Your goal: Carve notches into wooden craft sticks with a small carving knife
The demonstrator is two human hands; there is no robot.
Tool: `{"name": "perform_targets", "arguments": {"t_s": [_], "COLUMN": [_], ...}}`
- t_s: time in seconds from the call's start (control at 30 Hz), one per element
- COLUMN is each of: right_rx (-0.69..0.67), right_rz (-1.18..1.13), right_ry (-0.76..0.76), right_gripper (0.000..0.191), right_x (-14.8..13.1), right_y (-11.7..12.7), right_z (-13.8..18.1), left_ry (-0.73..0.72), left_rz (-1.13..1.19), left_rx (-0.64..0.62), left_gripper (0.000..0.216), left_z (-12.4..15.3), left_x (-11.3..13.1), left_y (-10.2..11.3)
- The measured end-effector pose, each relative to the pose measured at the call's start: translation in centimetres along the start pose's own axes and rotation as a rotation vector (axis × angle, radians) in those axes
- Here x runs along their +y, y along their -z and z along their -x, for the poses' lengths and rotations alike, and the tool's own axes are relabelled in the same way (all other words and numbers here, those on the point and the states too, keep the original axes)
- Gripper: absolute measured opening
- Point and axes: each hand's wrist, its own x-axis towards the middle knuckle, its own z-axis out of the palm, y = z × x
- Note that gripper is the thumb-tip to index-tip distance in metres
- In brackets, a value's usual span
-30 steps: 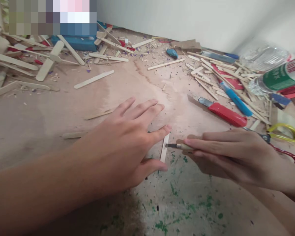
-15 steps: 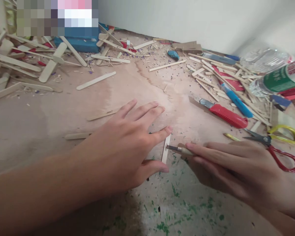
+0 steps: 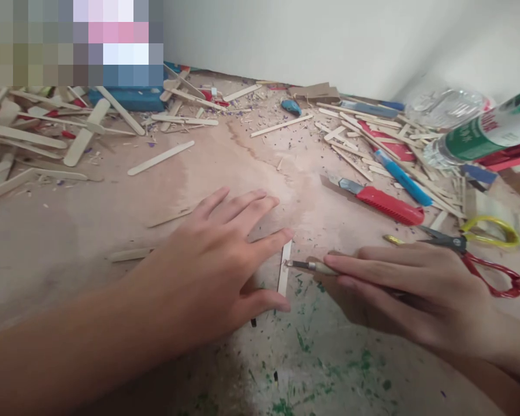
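Note:
My left hand (image 3: 219, 263) lies flat on the worn board, fingers spread; its index fingertip and thumb press the two ends of a short wooden stick piece (image 3: 283, 276). My right hand (image 3: 398, 289) is closed around a small carving knife (image 3: 305, 266) with a pale handle, whose metal blade touches the right edge of that stick near its upper part. The rest of the knife handle is hidden inside my fingers.
A red box cutter (image 3: 379, 201), a blue cutter (image 3: 402, 179), and scissors with red and yellow handles (image 3: 476, 248) lie to the right. A plastic bottle (image 3: 481, 132) lies at the far right. Several loose wooden sticks (image 3: 160, 157) and a blue box (image 3: 132, 95) crowd the back left. A white wall runs behind.
The knife tip has stayed against the stick while my right hand shifted slightly left, uncovering the scissors. The view dropped a little; my left hand kept holding the stick.

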Motion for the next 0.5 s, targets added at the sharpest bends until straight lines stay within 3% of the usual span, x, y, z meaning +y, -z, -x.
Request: {"name": "perform_targets", "arguments": {"t_s": [0.3, 0.5], "right_rx": [-0.019, 0.110], "right_rz": [0.070, 0.074], "right_ry": [0.048, -0.030], "right_gripper": [0.029, 0.032], "right_x": [0.9, 1.0], "right_y": [-0.5, -1.3], "right_z": [0.1, 0.9], "left_ry": [0.006, -0.004], "left_rz": [0.017, 0.025], "left_rx": [-0.002, -0.010], "left_gripper": [0.074, 0.072], "left_z": [0.1, -0.1], "left_x": [0.1, 0.1], "left_y": [0.0, 0.3]}}
